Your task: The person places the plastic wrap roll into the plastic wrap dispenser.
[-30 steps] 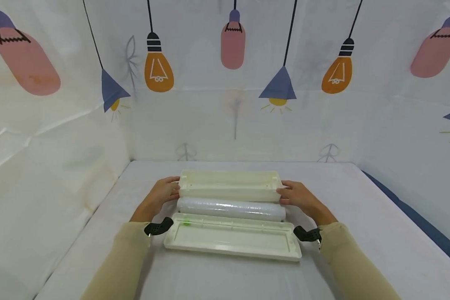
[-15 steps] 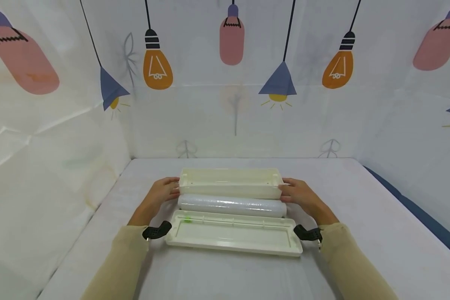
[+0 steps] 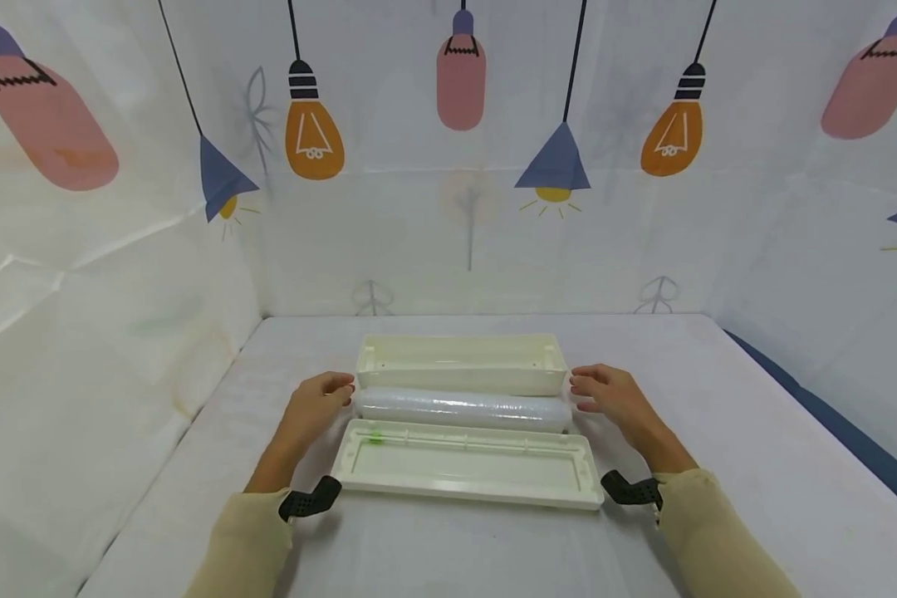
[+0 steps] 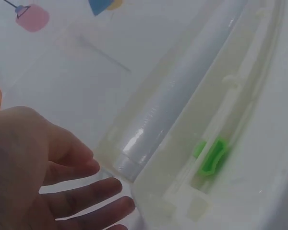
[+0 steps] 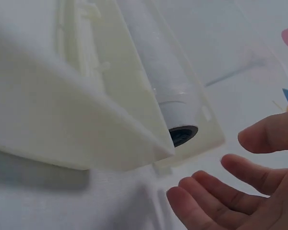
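A roll of cling film (image 3: pixel 463 409) lies crosswise between an open cream plastic box (image 3: pixel 459 381) at the back and its shallow cream lid (image 3: pixel 463 472) at the front. The lid has a rail along its far side with a green cutter slider (image 4: pixel 213 157). My left hand (image 3: pixel 310 415) hovers by the left ends of box and roll, fingers relaxed and holding nothing. Past the right ends is my right hand (image 3: pixel 620 407), its fingers loosely bent around air. In the right wrist view the roll's dark hollow core (image 5: pixel 184 135) shows at its end.
The three pieces lie on a white-covered table (image 3: pixel 448 548). A white sheet printed with lamps (image 3: pixel 448 224) hangs behind it and at both sides. Each wrist wears a black camera mount (image 3: pixel 631 488).
Both hands have let go of the box ends and drawn outward and back toward me. Box, roll and lid stay where they were; the head view has tilted slightly.
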